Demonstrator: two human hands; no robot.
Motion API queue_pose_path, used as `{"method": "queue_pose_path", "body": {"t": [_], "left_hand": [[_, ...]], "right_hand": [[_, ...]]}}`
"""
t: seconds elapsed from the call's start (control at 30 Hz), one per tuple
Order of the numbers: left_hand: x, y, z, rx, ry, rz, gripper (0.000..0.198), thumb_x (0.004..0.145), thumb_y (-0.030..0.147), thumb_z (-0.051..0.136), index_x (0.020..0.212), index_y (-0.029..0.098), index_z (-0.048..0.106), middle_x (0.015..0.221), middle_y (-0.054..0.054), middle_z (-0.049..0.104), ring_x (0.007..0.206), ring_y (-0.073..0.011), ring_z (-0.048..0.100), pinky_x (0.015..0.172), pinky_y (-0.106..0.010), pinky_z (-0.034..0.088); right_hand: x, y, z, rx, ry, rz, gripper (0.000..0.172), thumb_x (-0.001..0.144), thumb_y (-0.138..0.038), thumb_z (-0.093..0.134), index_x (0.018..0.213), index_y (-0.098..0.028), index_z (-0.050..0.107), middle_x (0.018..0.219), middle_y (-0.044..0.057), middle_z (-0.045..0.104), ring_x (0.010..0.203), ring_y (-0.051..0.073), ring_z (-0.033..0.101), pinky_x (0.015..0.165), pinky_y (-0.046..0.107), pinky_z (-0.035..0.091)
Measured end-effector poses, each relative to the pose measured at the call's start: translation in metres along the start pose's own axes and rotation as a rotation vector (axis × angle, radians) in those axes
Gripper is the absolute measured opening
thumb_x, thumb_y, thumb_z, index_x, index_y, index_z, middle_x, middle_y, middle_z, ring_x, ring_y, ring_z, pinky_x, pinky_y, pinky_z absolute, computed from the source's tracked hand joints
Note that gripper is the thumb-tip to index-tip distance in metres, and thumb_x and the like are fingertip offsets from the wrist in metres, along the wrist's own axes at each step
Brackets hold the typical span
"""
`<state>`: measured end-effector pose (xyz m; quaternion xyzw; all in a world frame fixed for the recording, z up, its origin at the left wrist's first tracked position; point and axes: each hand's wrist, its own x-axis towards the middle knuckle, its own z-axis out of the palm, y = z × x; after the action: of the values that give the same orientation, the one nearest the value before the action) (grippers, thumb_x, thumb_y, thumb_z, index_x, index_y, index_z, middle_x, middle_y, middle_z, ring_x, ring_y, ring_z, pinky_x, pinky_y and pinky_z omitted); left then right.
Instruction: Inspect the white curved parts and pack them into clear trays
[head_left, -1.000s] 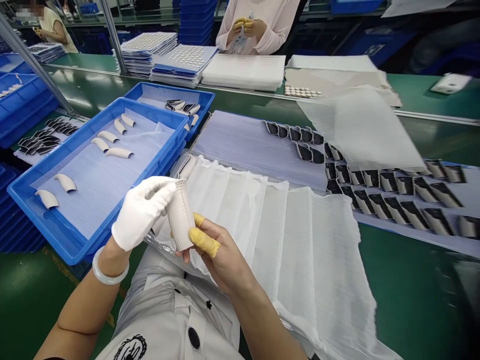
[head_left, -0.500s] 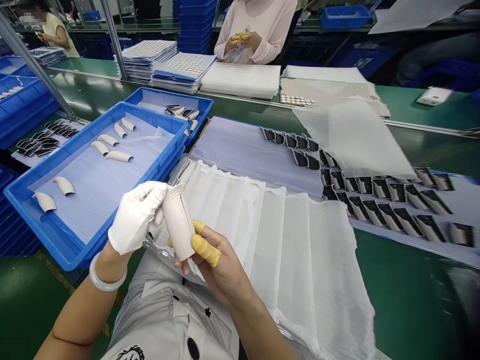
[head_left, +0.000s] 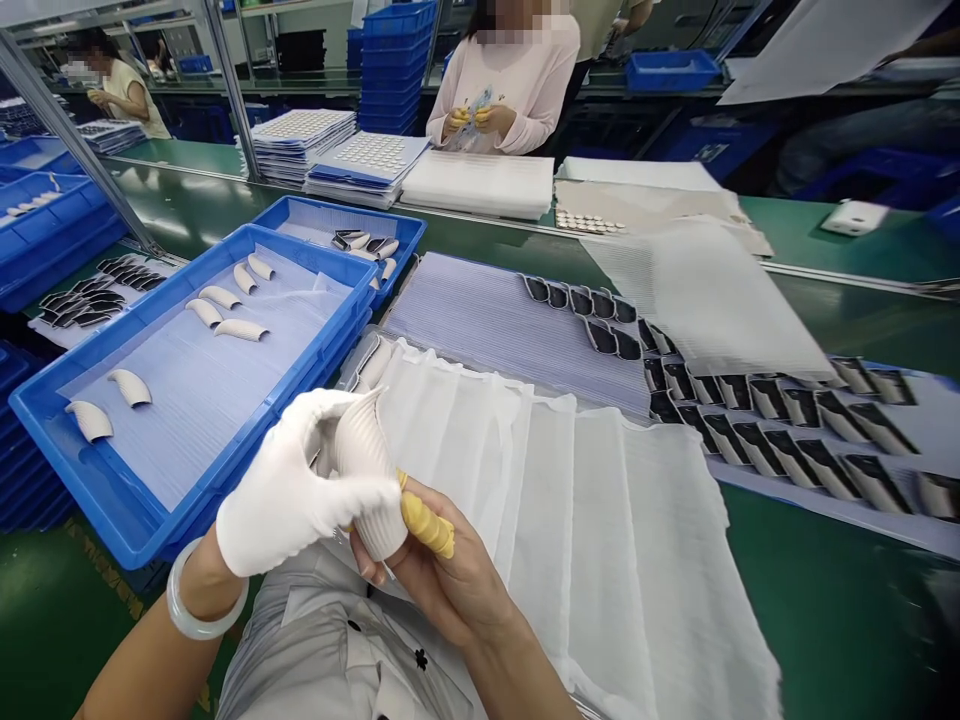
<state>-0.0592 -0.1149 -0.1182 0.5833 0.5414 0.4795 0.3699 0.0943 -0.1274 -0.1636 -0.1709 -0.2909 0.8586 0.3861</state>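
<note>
Gloved L hand [head_left: 289, 490] and yellow-cotted R hand [head_left: 450, 575] had both grips closed snug round the ribbed off-white curved pc [head_left: 361, 450], fingers wrapped, no slack.

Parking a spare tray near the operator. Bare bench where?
Bare green bench lies right of the white sheet, below the row of black-and-white parts. Crowded: the gloved left hand and right hand over the sheet, beside the blue tray.

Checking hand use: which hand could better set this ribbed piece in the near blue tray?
Likely the left hand: it grips the piece, right beside the tray; the right hand sits farther off.
</note>
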Motion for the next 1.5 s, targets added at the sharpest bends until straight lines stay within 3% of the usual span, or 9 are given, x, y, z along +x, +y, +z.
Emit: {"method": "queue_pose_path", "body": {"t": [0.1, 0.27, 0.5, 0.77, 0.97, 1.1, 1.2, 1.33, 1.5], "left_hand": [[0.003, 0.003, 0.002, -0.097, 0.105, -0.019, 0.015, 0.076, 0.034, 0.069, 0.079, 0.019, 0.067, 0.08, -0.003, 0.066, 0.071, -0.0146, 0.062, 0.064, -0.024, 0.054], [0.009, 0.003, 0.0, -0.227, 0.082, -0.181, 0.027, 0.08, 0.044, 0.063, 0.07, 0.018, 0.063, 0.052, 0.004, 0.047, 0.04, -0.0061, 0.038, 0.035, -0.018, 0.033], [0.007, 0.005, 0.0, -0.088, 0.126, -0.099, 0.018, 0.073, 0.032, 0.073, 0.068, 0.018, 0.063, 0.071, 0.002, 0.06, 0.064, -0.0083, 0.053, 0.057, -0.016, 0.044], [0.006, -0.003, -0.002, -0.216, 0.0, -0.171, 0.032, 0.089, 0.045, 0.052, 0.083, 0.018, 0.067, 0.05, 0.004, 0.047, 0.045, -0.006, 0.038, 0.044, -0.018, 0.034], [0.007, 0.005, -0.007, -0.046, -0.123, -0.138, 0.036, 0.077, 0.044, 0.067, 0.104, 0.02, 0.066, 0.098, -0.005, 0.066, 0.086, -0.0181, 0.062, 0.07, -0.026, 0.052], [0.004, 0.009, -0.006, 0.234, -0.238, -0.11, 0.088, 0.047, 0.03, 0.087, 0.127, 0.026, 0.051, 0.126, -0.007, 0.056, 0.115, -0.0304, 0.054, 0.089, -0.037, 0.052], [0.001, 0.01, -0.004, 0.349, -0.252, -0.071, 0.1, 0.046, 0.031, 0.087, 0.135, 0.027, 0.043, 0.134, -0.008, 0.05, 0.119, -0.0322, 0.052, 0.095, -0.043, 0.05], [0.003, 0.01, -0.001, 0.317, -0.161, -0.066, 0.065, 0.067, 0.041, 0.076, 0.126, 0.024, 0.053, 0.126, -0.006, 0.058, 0.117, -0.0268, 0.054, 0.099, -0.039, 0.047], [0.01, 0.003, 0.004, 0.112, 0.056, -0.09, 0.03, 0.078, 0.046, 0.066, 0.094, 0.021, 0.069, 0.095, -0.002, 0.069, 0.09, -0.0176, 0.064, 0.079, -0.028, 0.052]], "right_hand": [[-0.001, 0.002, 0.001, 0.018, -0.034, 0.025, 0.038, 0.084, -0.049, 0.062, 0.09, -0.012, 0.067, 0.08, 0.009, 0.064, 0.056, 0.012, 0.058, 0.048, 0.022, 0.039], [-0.001, 0.005, 0.002, 0.026, -0.021, 0.028, 0.036, 0.084, -0.048, 0.062, 0.091, -0.013, 0.068, 0.082, 0.008, 0.063, 0.057, 0.011, 0.059, 0.049, 0.021, 0.039], [-0.002, 0.005, 0.004, -0.079, 0.036, -0.037, 0.033, 0.082, -0.045, 0.067, 0.096, -0.015, 0.066, 0.08, 0.006, 0.064, 0.059, 0.01, 0.055, 0.056, 0.022, 0.042], [0.005, 0.017, 0.0, 0.304, -0.081, 0.058, 0.036, 0.083, -0.047, 0.065, 0.093, -0.013, 0.067, 0.08, 0.007, 0.066, 0.048, 0.009, 0.052, 0.041, 0.021, 0.029], [0.007, 0.02, -0.002, 0.43, -0.076, 0.109, 0.033, 0.081, -0.043, 0.068, 0.091, -0.012, 0.069, 0.082, 0.006, 0.067, 0.05, 0.007, 0.048, 0.045, 0.021, 0.027], [0.007, 0.022, -0.003, 0.498, 0.006, 0.123, 0.029, 0.076, -0.041, 0.074, 0.082, -0.013, 0.069, 0.069, 0.0, 0.062, 0.05, 0.007, 0.044, 0.046, 0.02, 0.031], [0.007, 0.025, -0.002, 0.467, 0.061, 0.121, 0.03, 0.075, -0.041, 0.074, 0.082, -0.012, 0.07, 0.069, 0.002, 0.062, 0.054, 0.009, 0.047, 0.047, 0.021, 0.033], [0.006, 0.026, 0.001, 0.409, 0.023, 0.045, 0.029, 0.078, -0.043, 0.071, 0.083, -0.014, 0.07, 0.074, 0.003, 0.063, 0.056, 0.01, 0.049, 0.049, 0.023, 0.033], [0.006, 0.026, 0.006, 0.484, -0.044, 0.084, 0.029, 0.082, -0.038, 0.067, 0.094, -0.012, 0.069, 0.088, 0.006, 0.065, 0.052, 0.006, 0.041, 0.046, 0.022, 0.028]]}}
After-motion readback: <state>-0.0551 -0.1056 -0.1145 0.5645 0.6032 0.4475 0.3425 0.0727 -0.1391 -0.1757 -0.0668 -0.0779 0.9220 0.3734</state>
